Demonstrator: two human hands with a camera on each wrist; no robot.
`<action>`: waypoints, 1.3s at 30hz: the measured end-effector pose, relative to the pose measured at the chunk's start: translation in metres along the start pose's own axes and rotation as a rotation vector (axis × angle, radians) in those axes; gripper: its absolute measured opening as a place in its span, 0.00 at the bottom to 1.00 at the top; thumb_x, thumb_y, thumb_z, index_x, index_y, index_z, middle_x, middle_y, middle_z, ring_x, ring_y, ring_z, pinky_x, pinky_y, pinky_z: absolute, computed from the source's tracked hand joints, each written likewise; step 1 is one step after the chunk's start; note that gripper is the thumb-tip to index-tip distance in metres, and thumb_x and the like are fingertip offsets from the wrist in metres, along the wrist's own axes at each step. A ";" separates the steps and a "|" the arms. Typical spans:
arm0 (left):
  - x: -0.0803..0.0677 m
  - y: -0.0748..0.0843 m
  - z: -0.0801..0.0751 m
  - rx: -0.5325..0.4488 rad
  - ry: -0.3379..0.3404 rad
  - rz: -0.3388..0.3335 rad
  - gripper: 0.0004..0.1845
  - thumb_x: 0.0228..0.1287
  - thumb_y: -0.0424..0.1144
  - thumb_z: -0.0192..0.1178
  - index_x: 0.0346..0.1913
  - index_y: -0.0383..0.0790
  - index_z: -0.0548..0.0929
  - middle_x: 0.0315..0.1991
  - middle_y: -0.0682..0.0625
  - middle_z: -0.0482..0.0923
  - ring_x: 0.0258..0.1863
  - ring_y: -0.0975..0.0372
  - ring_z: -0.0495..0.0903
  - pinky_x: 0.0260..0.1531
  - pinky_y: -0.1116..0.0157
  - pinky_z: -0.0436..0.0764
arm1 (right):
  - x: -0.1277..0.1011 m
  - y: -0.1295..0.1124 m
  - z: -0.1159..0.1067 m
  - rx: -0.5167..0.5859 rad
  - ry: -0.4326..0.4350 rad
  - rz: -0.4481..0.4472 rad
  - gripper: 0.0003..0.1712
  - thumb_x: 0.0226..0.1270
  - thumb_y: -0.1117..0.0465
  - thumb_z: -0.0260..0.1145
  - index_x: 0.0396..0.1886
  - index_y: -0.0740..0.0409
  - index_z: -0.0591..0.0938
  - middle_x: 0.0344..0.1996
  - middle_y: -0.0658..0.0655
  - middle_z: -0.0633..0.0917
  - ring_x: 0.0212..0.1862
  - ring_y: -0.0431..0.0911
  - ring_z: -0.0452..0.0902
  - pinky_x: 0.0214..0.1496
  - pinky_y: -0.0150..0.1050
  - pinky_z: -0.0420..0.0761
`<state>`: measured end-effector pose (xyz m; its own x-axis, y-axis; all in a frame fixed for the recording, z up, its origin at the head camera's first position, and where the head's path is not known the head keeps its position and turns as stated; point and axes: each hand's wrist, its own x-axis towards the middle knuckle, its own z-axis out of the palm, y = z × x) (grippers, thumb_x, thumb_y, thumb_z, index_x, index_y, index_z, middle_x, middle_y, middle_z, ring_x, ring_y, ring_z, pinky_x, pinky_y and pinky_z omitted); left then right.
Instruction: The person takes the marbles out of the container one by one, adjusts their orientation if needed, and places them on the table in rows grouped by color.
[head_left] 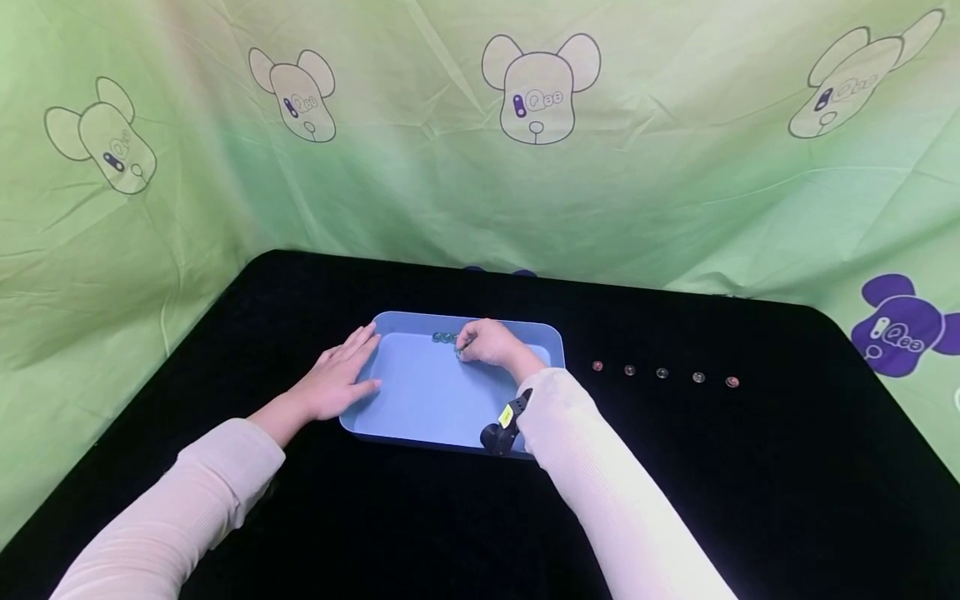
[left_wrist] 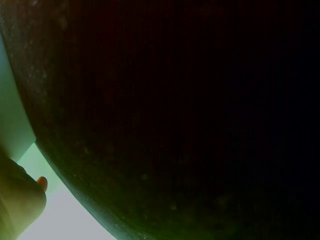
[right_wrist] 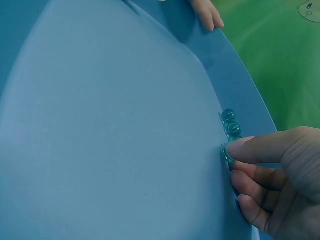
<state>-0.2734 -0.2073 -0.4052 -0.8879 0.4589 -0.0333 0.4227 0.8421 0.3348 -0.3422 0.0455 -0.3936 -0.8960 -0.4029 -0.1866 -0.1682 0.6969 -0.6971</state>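
Observation:
A shallow blue tray (head_left: pixel 427 400) lies on the black table. Along its far wall sit teal glass marbles (right_wrist: pixel 233 129), side by side in a short row. My right hand (head_left: pixel 491 343) reaches into the tray and pinches another teal marble (right_wrist: pixel 229 153) between thumb and fingers, at the near end of that row. My left hand (head_left: pixel 341 377) rests on the tray's left rim with its fingers straight. Its fingertips (right_wrist: pixel 210 17) also show at the top of the right wrist view. The left wrist view is mostly dark, with part of the left hand (left_wrist: pixel 20 200) at lower left.
To the right of the tray, several small round glass pieces (head_left: pixel 662 373), some reddish, lie spaced in a line on the table (head_left: pixel 750 467). A green curtain (head_left: pixel 420 192) with bear-head prints hangs behind and beside the table.

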 end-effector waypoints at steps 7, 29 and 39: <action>0.001 0.000 0.000 -0.002 -0.008 -0.009 0.36 0.62 0.51 0.44 0.66 0.35 0.47 0.67 0.46 0.32 0.64 0.53 0.35 0.56 0.50 0.45 | -0.002 -0.002 -0.001 -0.013 0.000 -0.008 0.04 0.47 0.69 0.63 0.25 0.61 0.77 0.25 0.52 0.77 0.28 0.43 0.68 0.30 0.32 0.68; -0.002 0.003 -0.002 -0.003 0.011 0.005 0.36 0.62 0.50 0.46 0.65 0.34 0.48 0.67 0.45 0.34 0.65 0.53 0.36 0.55 0.50 0.46 | -0.017 -0.014 -0.012 0.041 0.020 -0.010 0.05 0.49 0.69 0.61 0.28 0.62 0.74 0.23 0.54 0.76 0.24 0.43 0.68 0.22 0.32 0.67; -0.002 0.003 0.000 -0.009 0.019 0.010 0.36 0.61 0.50 0.46 0.65 0.34 0.48 0.67 0.45 0.34 0.64 0.53 0.36 0.55 0.50 0.47 | -0.030 -0.015 -0.017 0.056 0.026 -0.052 0.05 0.50 0.68 0.61 0.28 0.62 0.75 0.26 0.54 0.77 0.29 0.43 0.71 0.29 0.33 0.69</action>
<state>-0.2701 -0.2053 -0.4041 -0.8870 0.4616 -0.0122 0.4299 0.8351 0.3433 -0.3204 0.0573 -0.3655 -0.8973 -0.4214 -0.1313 -0.1923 0.6410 -0.7430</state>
